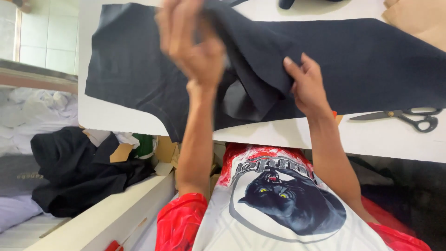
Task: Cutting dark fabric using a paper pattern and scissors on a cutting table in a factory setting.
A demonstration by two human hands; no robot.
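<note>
Head view: looking down over my chest at a white table [111, 122] with dark cloth spread across it.
Left hand: my left hand [193, 44] is raised above the table, blurred, fingers curled and bunched round a lifted fold of the dark cloth [371, 65]; I cannot tell exactly how the fingertips meet.
Right hand: my right hand [307, 86] lies near the table's front edge, thumb on top of the cloth and fingers tucked under it, pinching a fold.
Cloth: one big navy piece, flat over most of the table from left to right, humped and creased between my two hands, with a corner hanging just over the front edge.
Scissors: dark-handled scissors [409, 116] lie on the table to the right of my right hand, just beside the cloth's lower edge, blades pointing towards my hand.
Cardboard: a tan sheet [418, 21] sits at the far right corner, touching the cloth.
Below left: a black garment [74, 172] heaped among pale cloths and cardboard scraps beside the table.
Shirt: my red and white shirt [278, 204] with a black panther print fills the bottom.
</note>
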